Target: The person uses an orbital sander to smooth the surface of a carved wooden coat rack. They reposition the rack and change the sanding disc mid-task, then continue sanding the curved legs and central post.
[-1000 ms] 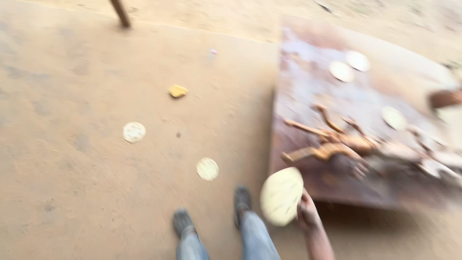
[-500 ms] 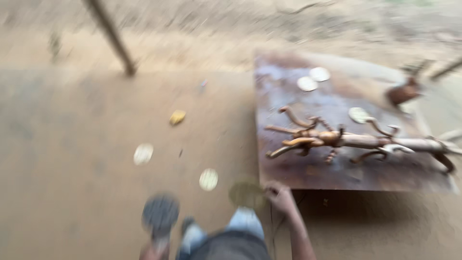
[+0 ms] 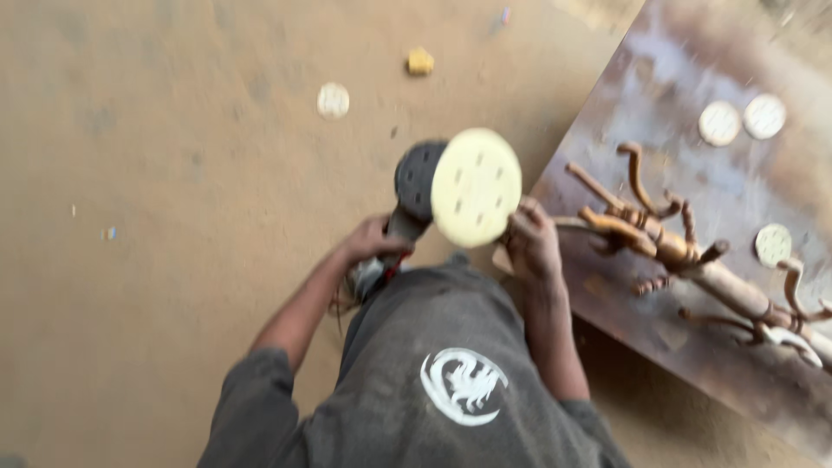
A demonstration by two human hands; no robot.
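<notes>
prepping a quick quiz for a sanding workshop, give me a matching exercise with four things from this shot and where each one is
Things:
1. sanding disc
2. sander
3. branched wooden piece
4. yellow block

Places:
a. lying on the sandy ground
b. in the right hand
c. lying on the metal sheet
d. gripped by the left hand

Pairs: 1-b, 2-d, 3-c, 4-a

The left hand (image 3: 374, 244) grips a sander (image 3: 414, 186), its dark round pad facing up. The right hand (image 3: 530, 245) holds a pale perforated sanding disc (image 3: 476, 187) just beside the pad. A branched wooden piece (image 3: 672, 247) lies on the desk (image 3: 667, 95); discs dot the sandy floor (image 3: 173, 217).
</notes>
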